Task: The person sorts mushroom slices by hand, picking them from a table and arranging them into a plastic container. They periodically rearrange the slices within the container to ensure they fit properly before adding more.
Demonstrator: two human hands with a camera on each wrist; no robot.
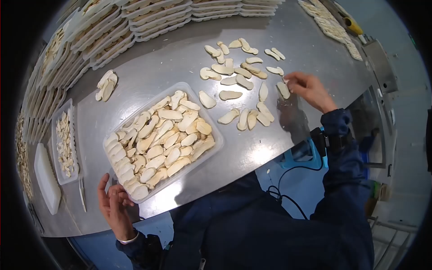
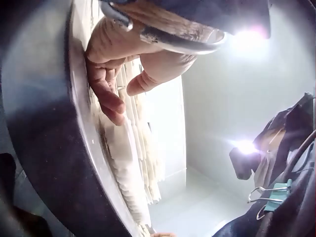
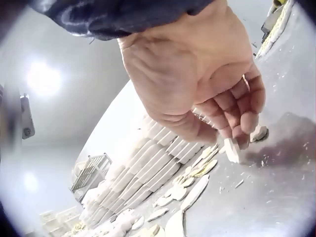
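Observation:
A clear plastic tray full of pale mushroom slices lies on the metal table, one row standing neatly along its left side. At its near left corner is my left hand, fingers loosely bent by the rim and thumb apart from them in the left wrist view. Out to the right, my right hand pinches a mushroom slice between thumb and fingertips, low over the table. Just below those fingertips in the head view lies another slice. Several loose slices are spread between tray and right hand.
Stacked filled trays line the back and left. A small pile of slices sits behind the tray. Further left are a tray of small pieces, a white tray and a knife. The table's near edge borders my body.

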